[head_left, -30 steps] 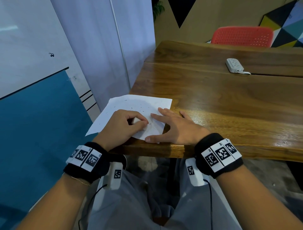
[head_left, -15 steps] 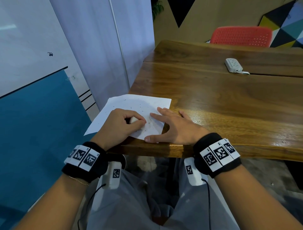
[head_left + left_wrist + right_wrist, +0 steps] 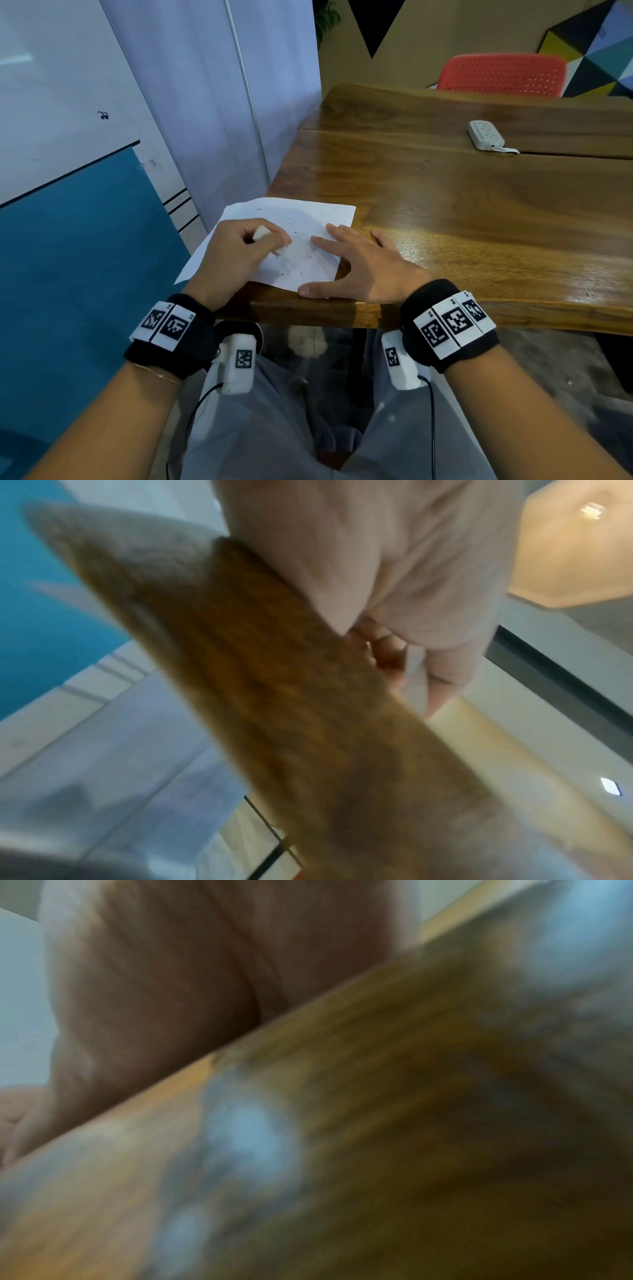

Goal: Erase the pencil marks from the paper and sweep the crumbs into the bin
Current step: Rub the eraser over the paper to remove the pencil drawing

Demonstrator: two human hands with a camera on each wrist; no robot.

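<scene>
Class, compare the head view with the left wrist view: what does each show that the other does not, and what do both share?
Only the head view shows the whole paper with dark crumbs scattered on it, the right hand pressing flat on its near corner, a white power strip and a red chair.

Only the left wrist view shows the palm side of the left hand, from below the table edge, and a ceiling light.

Both share the left hand gripping the white eraser, and the wooden table.

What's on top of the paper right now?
On the paper: scattered dark crumbs, the left hand gripping an eraser, right hand pressing flat. Anything beneath the hands is hidden.
</scene>
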